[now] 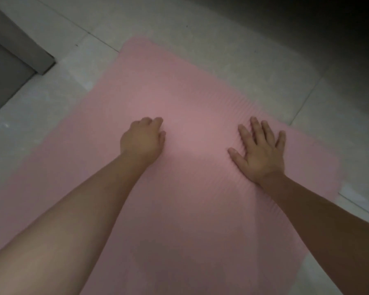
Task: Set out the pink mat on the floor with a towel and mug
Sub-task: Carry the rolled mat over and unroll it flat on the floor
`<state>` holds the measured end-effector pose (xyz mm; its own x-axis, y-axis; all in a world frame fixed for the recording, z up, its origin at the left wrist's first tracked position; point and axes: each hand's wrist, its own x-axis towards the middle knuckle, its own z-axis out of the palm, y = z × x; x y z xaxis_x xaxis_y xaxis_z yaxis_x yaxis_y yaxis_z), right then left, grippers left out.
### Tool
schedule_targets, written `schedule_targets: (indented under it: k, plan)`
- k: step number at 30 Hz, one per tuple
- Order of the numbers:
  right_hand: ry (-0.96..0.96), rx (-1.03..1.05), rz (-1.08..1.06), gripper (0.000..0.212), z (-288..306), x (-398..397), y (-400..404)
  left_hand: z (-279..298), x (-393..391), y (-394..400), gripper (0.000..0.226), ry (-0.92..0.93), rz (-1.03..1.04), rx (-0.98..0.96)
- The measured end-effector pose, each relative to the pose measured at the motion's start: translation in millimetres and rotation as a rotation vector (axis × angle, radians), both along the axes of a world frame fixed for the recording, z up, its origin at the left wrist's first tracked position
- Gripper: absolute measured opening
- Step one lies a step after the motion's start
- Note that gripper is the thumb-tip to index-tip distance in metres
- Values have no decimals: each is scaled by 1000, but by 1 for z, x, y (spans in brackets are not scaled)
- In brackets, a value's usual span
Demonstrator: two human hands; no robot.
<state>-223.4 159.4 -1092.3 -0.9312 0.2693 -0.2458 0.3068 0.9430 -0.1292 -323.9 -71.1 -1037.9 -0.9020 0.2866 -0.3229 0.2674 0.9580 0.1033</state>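
The pink mat (175, 90) lies unrolled flat on the pale tiled floor, its ribbed surface running from the bottom of the view up to a far edge near the top. My left hand (142, 140) rests on the mat's middle with its fingers curled under, holding nothing. To its right, my right hand (260, 153) presses palm-down on the mat with fingers spread. No towel or mug is in view.
Pale floor tiles (254, 60) surround the mat on the left, far and right sides. A grey step or door frame base (19, 43) sits at the upper left. The upper right corner is dark.
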Motion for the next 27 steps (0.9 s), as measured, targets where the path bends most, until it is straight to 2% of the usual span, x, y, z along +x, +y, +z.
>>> schedule_targets:
  k: [5, 10, 17, 19, 21, 23, 27]
  plan:
    - [-29, 5, -10, 86, 0, -5, 0, -26, -67, 51, 71, -138, -64, -47]
    - [-49, 13, -9, 86, -1, -10, 2, -46, -96, 66, 76, -106, -73, -165]
    - [-37, -50, -32, 84, 2, -12, 1, -41, -118, 65, 80, -187, -101, -119]
    - [-35, -47, -30, 84, 3, -12, 2, -37, -118, 56, 80, -210, -173, -69]
    - [-34, -43, -34, 86, 3, -11, 3, -35, -99, 39, 83, -185, -315, -40]
    - [-33, -48, -26, 86, 2, -9, 2, -37, -50, 15, 90, -126, -361, 15]
    - [-28, -44, -3, 87, 2, -11, 2, -39, 40, -11, 92, -121, -156, 112]
